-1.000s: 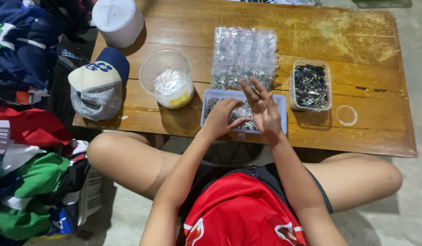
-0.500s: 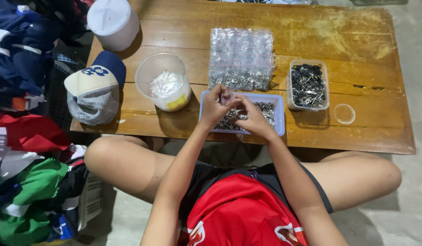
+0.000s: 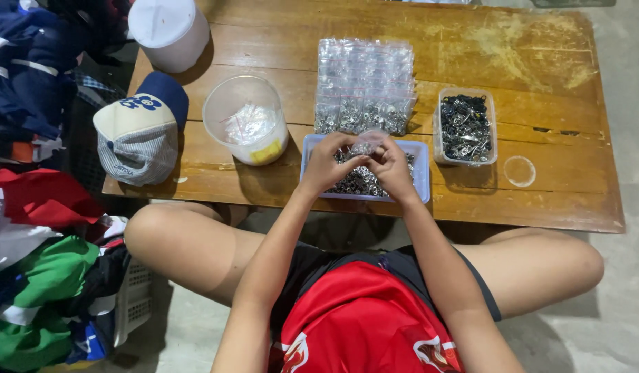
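Observation:
My left hand (image 3: 327, 166) and my right hand (image 3: 393, 171) meet over a shallow pale-blue tray (image 3: 421, 175) of small silvery metal parts on a low wooden table (image 3: 471, 48). Between the fingertips of both hands sits a small clear plastic bag (image 3: 367, 144). A stack of filled clear bags (image 3: 364, 84) lies just beyond the tray. To the right stands a clear tub of dark metal parts (image 3: 464, 126). To the left is a round clear tub holding empty bags (image 3: 246, 127).
A white, grey and blue cap (image 3: 140, 130) lies on the table's left end, a white lidded container (image 3: 167, 29) behind it. A clear round lid (image 3: 519, 170) lies at the right. Piled clothes (image 3: 36, 276) and a white basket (image 3: 131, 297) fill the floor at left.
My hands rose from the tray's parts and came together above it, now pinching a small clear bag between them. The view shifted slightly.

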